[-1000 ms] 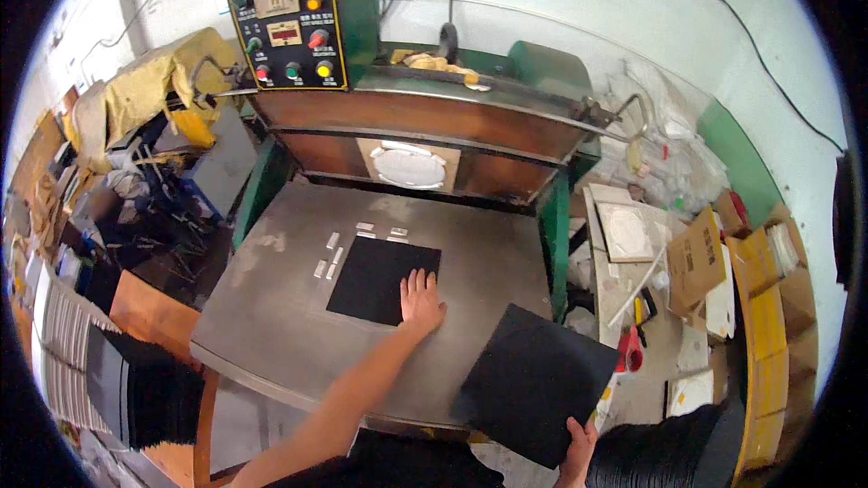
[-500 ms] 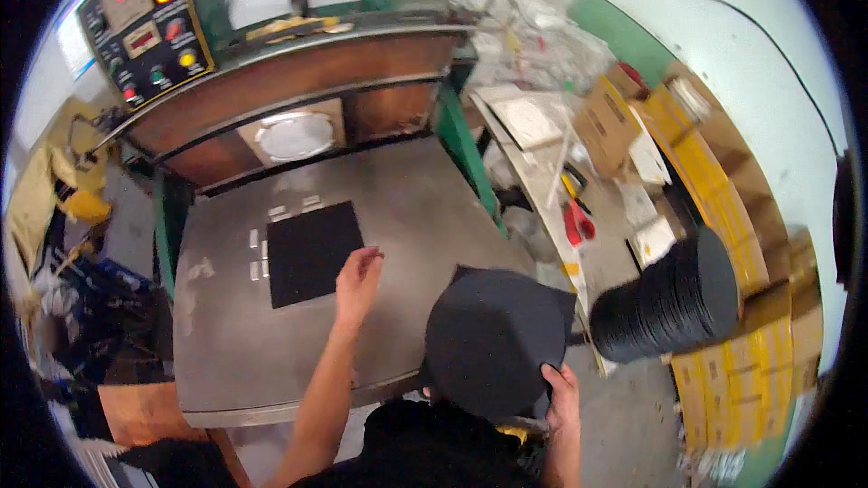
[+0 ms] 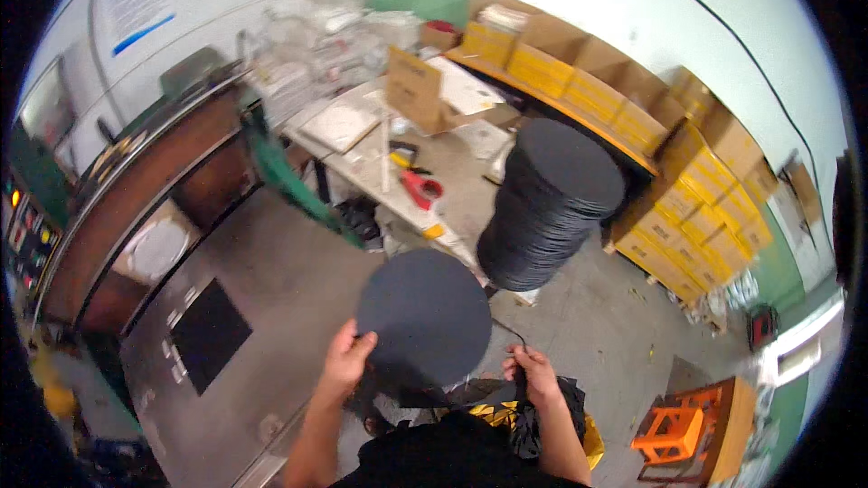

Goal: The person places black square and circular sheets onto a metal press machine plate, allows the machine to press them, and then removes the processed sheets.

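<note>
My left hand point(image 3: 348, 360) pinches the left edge of a round black disc point(image 3: 425, 312), thumb on top. To its right, my right hand point(image 3: 535, 374) is closed on a thin black offcut point(image 3: 508, 390), which runs behind and below the disc; part of it is hidden. Just past the disc rises a tall stack of black discs point(image 3: 553, 217), apart from the one I hold. A black square sheet point(image 3: 211, 336) lies on the metal machine bed point(image 3: 289, 258) at the left, beside several small pale blocks point(image 3: 172, 348).
Beyond the disc, a cluttered worktable point(image 3: 457, 203) carries red-handled scissors point(image 3: 420, 190). Cardboard boxes point(image 3: 683, 217) line the wall. Below my right hand stands a yellow bag point(image 3: 592, 441) with black scraps. An orange stool point(image 3: 669, 434) is at the lower right.
My view has turned right, toward the stack. My left hand has left the square sheet's edge and taken hold of the disc. The disc is now separated from the offcut in my right hand.
</note>
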{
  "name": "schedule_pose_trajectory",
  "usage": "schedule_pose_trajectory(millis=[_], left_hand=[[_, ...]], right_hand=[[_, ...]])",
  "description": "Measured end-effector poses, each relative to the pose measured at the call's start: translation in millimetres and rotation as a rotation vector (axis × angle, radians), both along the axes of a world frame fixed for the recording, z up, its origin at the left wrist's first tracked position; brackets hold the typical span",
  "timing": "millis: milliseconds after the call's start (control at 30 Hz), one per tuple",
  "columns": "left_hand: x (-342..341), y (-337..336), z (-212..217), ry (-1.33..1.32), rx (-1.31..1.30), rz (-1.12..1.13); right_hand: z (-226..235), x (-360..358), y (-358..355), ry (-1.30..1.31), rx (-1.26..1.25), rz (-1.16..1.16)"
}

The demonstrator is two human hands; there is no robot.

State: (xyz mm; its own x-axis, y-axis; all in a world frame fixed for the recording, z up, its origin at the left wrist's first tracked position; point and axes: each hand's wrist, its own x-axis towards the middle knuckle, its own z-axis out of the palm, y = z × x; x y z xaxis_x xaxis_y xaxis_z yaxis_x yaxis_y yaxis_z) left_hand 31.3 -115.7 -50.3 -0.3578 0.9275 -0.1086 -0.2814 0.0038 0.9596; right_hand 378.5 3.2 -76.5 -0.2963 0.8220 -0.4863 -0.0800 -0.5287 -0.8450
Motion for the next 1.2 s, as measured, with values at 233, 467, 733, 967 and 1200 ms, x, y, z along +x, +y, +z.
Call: schedule_pose_trajectory(millis=[233,467,733,967,1200], left_hand=[[69,179,119,-0.333,0.329,-0.081],[154,335,176,-0.304,0.247,-0.232],[183,352,168,-0.140,0.041,-0.257],[159,335,177,-0.133,0.079,-0.328],[46,61,43,-0.257,-0.020,0.314]], right_hand=[[30,224,24,-0.760,0.337,-0.313],[-66,336,26,-1.740,0.232,-0.317],[-278,341,-56,-1.505,-0.531,0.116],[-447,286,-19,-1.043,0.146,0.728],[-398,188,135,0.111,-0.233,0.538]])
